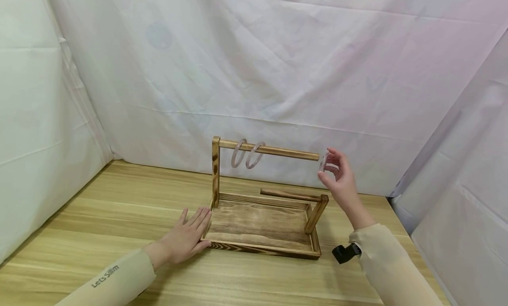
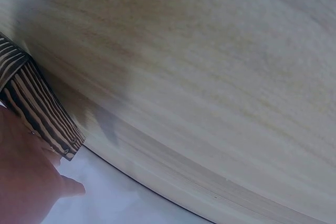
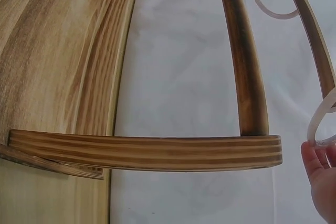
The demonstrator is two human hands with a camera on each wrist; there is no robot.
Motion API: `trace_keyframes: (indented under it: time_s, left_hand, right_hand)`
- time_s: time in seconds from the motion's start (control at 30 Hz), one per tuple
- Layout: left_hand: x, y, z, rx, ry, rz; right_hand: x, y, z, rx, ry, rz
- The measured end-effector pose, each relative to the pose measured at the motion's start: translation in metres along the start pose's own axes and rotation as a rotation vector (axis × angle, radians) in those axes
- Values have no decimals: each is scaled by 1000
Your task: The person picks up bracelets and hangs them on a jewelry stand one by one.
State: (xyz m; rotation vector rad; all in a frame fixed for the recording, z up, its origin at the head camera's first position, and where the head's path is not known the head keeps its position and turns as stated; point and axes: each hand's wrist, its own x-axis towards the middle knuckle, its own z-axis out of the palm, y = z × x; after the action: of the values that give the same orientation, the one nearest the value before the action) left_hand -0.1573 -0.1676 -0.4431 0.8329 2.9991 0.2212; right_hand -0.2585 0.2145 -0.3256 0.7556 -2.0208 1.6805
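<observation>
A wooden jewelry stand (image 1: 262, 248) has a tray base, a tall post with a long upper bar (image 1: 289, 152), and a short post with a lower bar (image 1: 283, 193). Two pale translucent bangles (image 1: 254, 155) hang on the upper bar toward its left end. My right hand (image 1: 339, 173) pinches a third bangle (image 1: 323, 161) between thumb and fingertips, right at the free end of the upper bar. In the right wrist view this bangle (image 3: 318, 116) overlaps the bar's end. My left hand (image 1: 184, 237) lies with straight fingers against the tray's left edge.
The stand sits on a light wood-grain table (image 1: 119, 209). White cloth (image 1: 278, 76) hangs behind the table and on both sides. A black device (image 1: 346, 253) is strapped at the right wrist, below the sleeve's cuff.
</observation>
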Motion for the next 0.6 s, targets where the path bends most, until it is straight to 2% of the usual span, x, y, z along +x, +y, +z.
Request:
trace_keyframes:
  time_s: [0.3, 0.4, 0.6]
  left_hand:
    - [0, 0, -2, -4, -16, -9]
    - [0, 0, -2, -7, -19, -9]
    - [0, 0, -2, -13, -18, -9]
  right_hand:
    - [6, -5, -3, -32, -19, 88]
    - [8, -7, -4, -36, -42, 94]
    - [10, -9, -6, -137, -125, 82]
